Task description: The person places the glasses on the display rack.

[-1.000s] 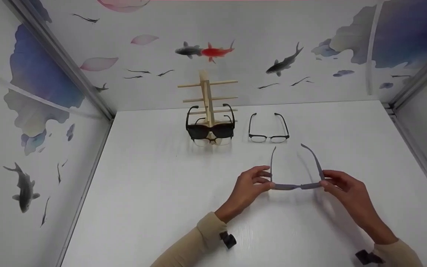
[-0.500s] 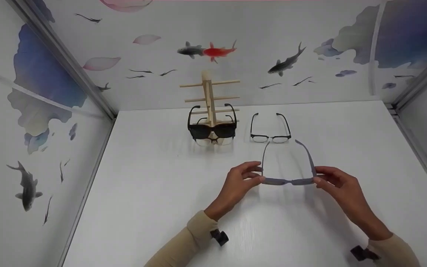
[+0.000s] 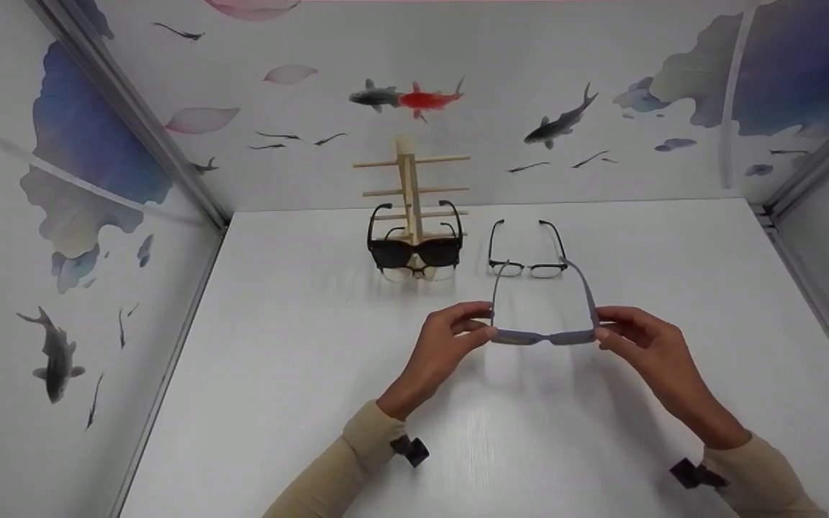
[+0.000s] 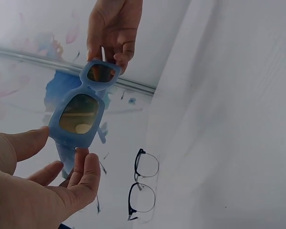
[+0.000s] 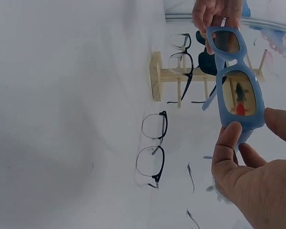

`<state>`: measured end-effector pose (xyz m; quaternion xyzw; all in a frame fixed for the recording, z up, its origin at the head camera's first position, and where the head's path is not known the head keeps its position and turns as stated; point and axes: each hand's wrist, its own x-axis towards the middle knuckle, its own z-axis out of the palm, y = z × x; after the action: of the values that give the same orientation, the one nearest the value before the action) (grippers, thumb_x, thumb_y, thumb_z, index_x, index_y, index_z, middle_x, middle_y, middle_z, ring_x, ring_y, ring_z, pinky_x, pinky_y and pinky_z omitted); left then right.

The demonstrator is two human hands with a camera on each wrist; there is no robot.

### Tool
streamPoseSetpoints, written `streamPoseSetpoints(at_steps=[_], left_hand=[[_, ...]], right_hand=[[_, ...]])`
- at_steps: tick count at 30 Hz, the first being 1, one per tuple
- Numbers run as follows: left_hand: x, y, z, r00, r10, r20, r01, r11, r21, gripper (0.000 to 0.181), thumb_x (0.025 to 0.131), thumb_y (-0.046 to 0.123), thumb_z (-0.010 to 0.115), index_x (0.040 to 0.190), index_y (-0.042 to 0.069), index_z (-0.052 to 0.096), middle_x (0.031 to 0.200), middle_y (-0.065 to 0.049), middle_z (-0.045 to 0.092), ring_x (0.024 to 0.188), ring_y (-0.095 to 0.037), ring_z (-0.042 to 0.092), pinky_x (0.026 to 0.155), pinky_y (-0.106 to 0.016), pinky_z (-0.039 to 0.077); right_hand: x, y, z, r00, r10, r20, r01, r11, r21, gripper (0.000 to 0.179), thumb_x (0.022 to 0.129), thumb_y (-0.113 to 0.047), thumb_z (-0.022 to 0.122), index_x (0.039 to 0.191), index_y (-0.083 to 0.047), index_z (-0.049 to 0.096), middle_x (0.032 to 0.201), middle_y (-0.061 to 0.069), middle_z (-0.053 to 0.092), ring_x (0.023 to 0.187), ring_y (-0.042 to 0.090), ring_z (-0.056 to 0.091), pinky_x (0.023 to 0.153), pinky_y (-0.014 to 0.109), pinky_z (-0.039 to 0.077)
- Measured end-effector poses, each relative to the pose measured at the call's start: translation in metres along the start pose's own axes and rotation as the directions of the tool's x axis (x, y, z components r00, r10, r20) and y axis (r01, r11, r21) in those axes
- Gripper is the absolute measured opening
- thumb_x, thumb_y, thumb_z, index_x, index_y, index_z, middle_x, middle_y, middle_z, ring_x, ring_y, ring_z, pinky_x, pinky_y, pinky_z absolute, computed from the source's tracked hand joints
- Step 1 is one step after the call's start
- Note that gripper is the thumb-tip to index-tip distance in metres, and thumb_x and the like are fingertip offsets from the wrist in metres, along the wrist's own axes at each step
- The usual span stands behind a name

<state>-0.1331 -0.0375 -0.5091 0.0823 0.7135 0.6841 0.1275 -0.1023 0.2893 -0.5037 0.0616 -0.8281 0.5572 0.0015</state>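
Note:
Blue-framed sunglasses with brownish lenses are held above the table, temples spread and pointing away from me. My left hand pinches the left end of the frame near the hinge, and my right hand pinches the right end. Both wrist views show thumb and fingers at the outer edges of the sunglasses. Just beyond them, black half-rim eyeglasses stand on the table with temples unfolded, partly overlapped by the blue temple tips in the head view.
A wooden display rack with several pegs stands at the back. Black sunglasses hang on it, with clear-lens eyeglasses below. Printed panels wall the white table at the back and sides.
Both hands have carried the blue sunglasses leftward and away from me, toward the black eyeglasses. The grip looks the same. The rack and the other glasses have stayed in place.

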Motion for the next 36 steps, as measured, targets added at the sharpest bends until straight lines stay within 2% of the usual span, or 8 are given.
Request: streamPoseSetpoints(at_steps=[5, 9, 18, 27, 36], left_hand=[[-0.002, 0.005, -0.009, 1.000, 0.008, -0.007, -0.008, 1.000, -0.021, 0.041, 0.104, 0.012, 0.079, 0.143, 0.003, 0.071, 0.139, -0.008, 0.073, 0.116, -0.020, 0.074, 0.105, -0.036, 0.061], [-0.005, 0.008, -0.016, 1.000, 0.024, -0.016, -0.024, 0.999, -0.036, 0.042, 0.103, 0.011, 0.079, 0.144, 0.002, 0.070, 0.140, -0.013, 0.072, 0.118, -0.022, 0.074, 0.106, -0.036, 0.061], [-0.012, 0.016, -0.024, 0.997, 0.066, -0.037, -0.068, 0.994, -0.080, 0.044, 0.103, 0.014, 0.080, 0.144, 0.001, 0.069, 0.139, -0.014, 0.072, 0.119, -0.024, 0.073, 0.106, -0.036, 0.060], [-0.018, 0.026, -0.033, 0.992, 0.103, -0.069, -0.107, 0.993, -0.053, 0.045, 0.102, 0.016, 0.081, 0.144, 0.003, 0.071, 0.139, -0.013, 0.073, 0.119, -0.025, 0.073, 0.106, -0.036, 0.060], [-0.029, 0.038, -0.046, 0.985, 0.137, -0.107, -0.140, 0.990, -0.018, 0.045, 0.103, 0.016, 0.081, 0.144, 0.003, 0.070, 0.138, -0.009, 0.074, 0.121, -0.025, 0.073, 0.108, -0.037, 0.059]], right_hand=[[0.005, -0.008, 0.004, 1.000, -0.003, 0.010, 0.003, 1.000, 0.012, 0.038, 0.108, -0.019, 0.075, 0.140, 0.000, 0.069, 0.125, 0.018, 0.075, 0.101, 0.014, 0.075, 0.089, 0.022, 0.063], [0.010, -0.015, 0.009, 1.000, -0.003, 0.013, 0.002, 1.000, 0.022, 0.039, 0.107, -0.018, 0.076, 0.140, 0.001, 0.069, 0.124, 0.015, 0.075, 0.102, 0.014, 0.075, 0.090, 0.022, 0.063], [0.016, -0.031, 0.011, 0.999, -0.035, 0.008, 0.035, 0.998, 0.047, 0.036, 0.107, -0.015, 0.076, 0.140, -0.001, 0.070, 0.122, 0.013, 0.074, 0.100, 0.015, 0.075, 0.091, 0.022, 0.063], [0.021, -0.043, 0.015, 0.998, -0.060, 0.020, 0.058, 0.994, 0.095, 0.034, 0.106, -0.014, 0.076, 0.138, -0.001, 0.071, 0.122, 0.010, 0.075, 0.101, 0.016, 0.075, 0.092, 0.025, 0.064], [0.030, -0.057, 0.027, 0.995, -0.092, 0.027, 0.088, 0.988, 0.124, 0.033, 0.106, -0.010, 0.077, 0.137, -0.001, 0.072, 0.125, 0.013, 0.074, 0.104, 0.018, 0.076, 0.094, 0.026, 0.064]])
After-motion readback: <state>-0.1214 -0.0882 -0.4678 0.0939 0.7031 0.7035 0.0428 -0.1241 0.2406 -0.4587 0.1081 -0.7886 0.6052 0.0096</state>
